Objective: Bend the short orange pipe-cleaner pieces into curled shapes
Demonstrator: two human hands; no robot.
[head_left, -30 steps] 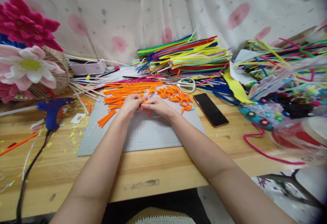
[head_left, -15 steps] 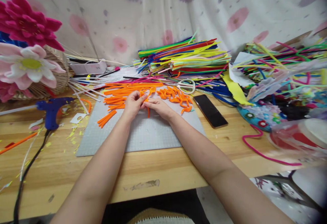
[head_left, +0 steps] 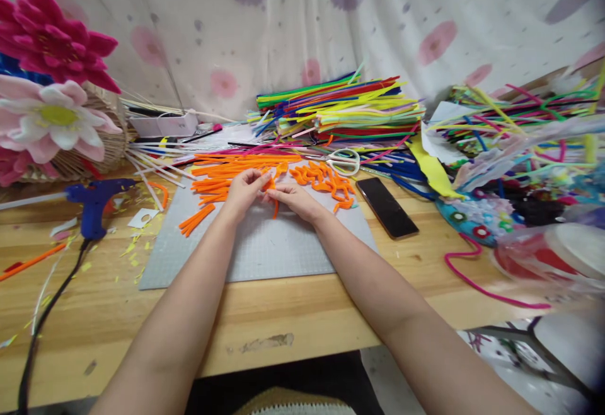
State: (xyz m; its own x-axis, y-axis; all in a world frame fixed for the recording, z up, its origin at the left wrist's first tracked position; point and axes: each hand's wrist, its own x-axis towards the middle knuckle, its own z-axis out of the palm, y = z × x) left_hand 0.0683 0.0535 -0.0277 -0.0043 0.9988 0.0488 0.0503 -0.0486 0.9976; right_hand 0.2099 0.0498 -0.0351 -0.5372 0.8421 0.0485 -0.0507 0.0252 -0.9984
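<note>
My left hand (head_left: 244, 193) and my right hand (head_left: 295, 198) meet over a grey cutting mat (head_left: 265, 248), both pinching one short orange pipe cleaner (head_left: 271, 187) between the fingertips; its loose end hangs down onto the mat. Straight orange pipe cleaner pieces (head_left: 222, 172) lie in a heap just beyond my left hand. A pile of bent orange pieces (head_left: 326, 181) lies beyond my right hand.
White-handled scissors (head_left: 345, 159) and a black phone (head_left: 386, 207) lie right of the mat. A blue glue gun (head_left: 92, 204) with its black cord sits left. Stacks of coloured pipe cleaners (head_left: 340, 109) fill the back and right. Plush flowers (head_left: 47, 87) stand at far left.
Both hands stay together on the orange piece, fingers working it slightly. The view has shifted a little; nothing else on the table moved.
</note>
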